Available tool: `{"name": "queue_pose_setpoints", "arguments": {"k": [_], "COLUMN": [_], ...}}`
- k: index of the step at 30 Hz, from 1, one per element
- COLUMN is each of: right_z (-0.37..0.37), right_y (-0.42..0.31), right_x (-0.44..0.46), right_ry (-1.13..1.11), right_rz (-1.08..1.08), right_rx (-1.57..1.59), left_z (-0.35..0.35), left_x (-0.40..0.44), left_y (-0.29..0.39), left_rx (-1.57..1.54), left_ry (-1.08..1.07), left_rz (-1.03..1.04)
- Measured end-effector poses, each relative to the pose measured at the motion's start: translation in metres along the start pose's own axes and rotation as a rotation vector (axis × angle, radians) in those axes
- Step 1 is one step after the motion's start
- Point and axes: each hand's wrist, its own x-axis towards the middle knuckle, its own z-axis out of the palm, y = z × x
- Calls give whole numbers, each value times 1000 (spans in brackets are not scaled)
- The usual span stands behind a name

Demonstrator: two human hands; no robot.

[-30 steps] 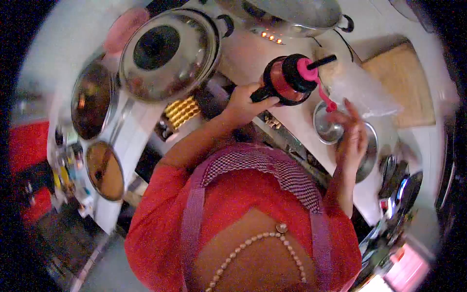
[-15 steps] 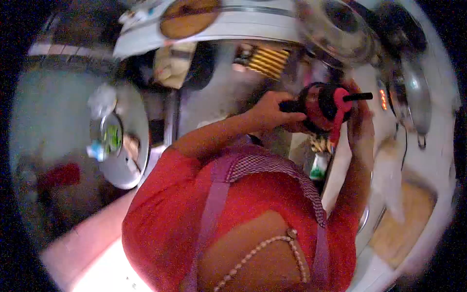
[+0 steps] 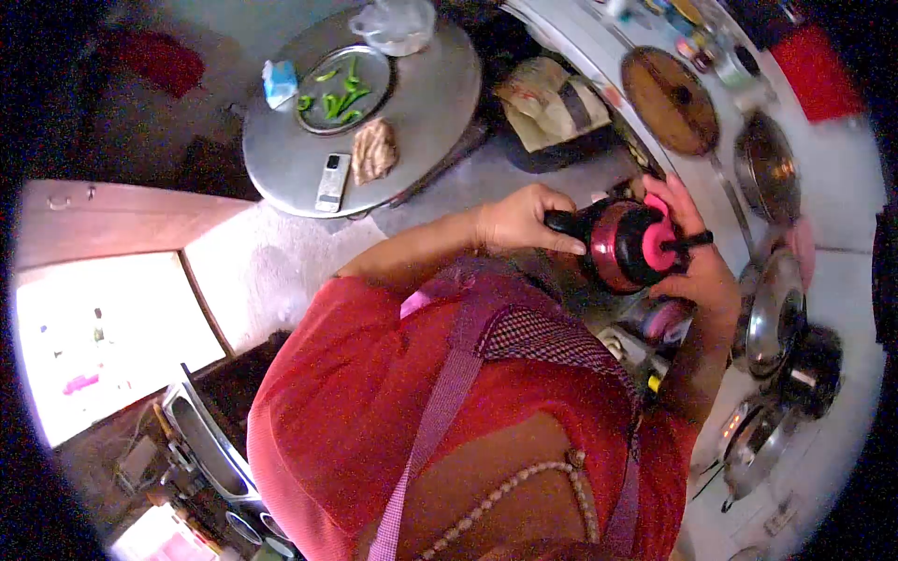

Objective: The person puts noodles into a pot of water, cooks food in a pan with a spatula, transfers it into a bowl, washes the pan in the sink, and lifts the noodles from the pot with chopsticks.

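Observation:
A pink and black jug point(image 3: 613, 245) with a pink cap and a black straw is held up in front of my chest, tilted toward the right. My left hand point(image 3: 533, 220) is closed round its black handle. On the other side, my right hand point(image 3: 697, 266) wraps round the lid end, near the pink cap and the straw; part of its fingers is hidden behind the jug.
A round metal table point(image 3: 440, 93) bears a tray point(image 3: 374, 64) of green chillies, a plastic bag point(image 3: 398, 26), a blue packet point(image 3: 279, 84), a phone point(image 3: 332, 182) and a brown item point(image 3: 374, 150). Pans and lids point(image 3: 669, 101) line the right counter; a waste bin point(image 3: 552, 98) stands between.
The view has swung from the stove and counter to the round table. My right hand has come from beside the bowls to the lid end of the jug; my left hand keeps the handle.

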Motion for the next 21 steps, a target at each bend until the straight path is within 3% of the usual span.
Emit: {"name": "queue_pose_setpoints", "arguments": {"k": [3, 6, 7, 10, 14, 16, 18, 19, 21], "right_z": [23, 42, 53, 80, 117, 136, 143, 145, 149], "right_y": [25, 31, 27, 21, 42, 48, 54, 55, 71], "right_x": [72, 129, 145, 186, 235, 258, 277, 285, 295], "right_ry": [-30, -95, -59, -55, 236, 456, 467, 380, 417], "right_rz": [-97, -78, -151, -6, -5, -86, -18, 83, 106], "right_rx": [54, -260, -386, -292, -230, -392, -451, -339, -475], "left_z": [-52, -81, -99, -132, -142, -148, -152, -157, -168], "left_x": [-34, -50, -57, -72, -74, -71, -70, -68, -64], "left_y": [-5, -29, -30, -39, -52, -80, -87, -98, -119], "left_rx": [-1, 43, 217, 160, 12, 186, 408, 375, 348], "left_ry": [152, 422, 338, 374, 619, 751, 857, 891, 938], "left_rz": [-164, 20, -159, -137, -259, -247, -259, -197, -196]}}
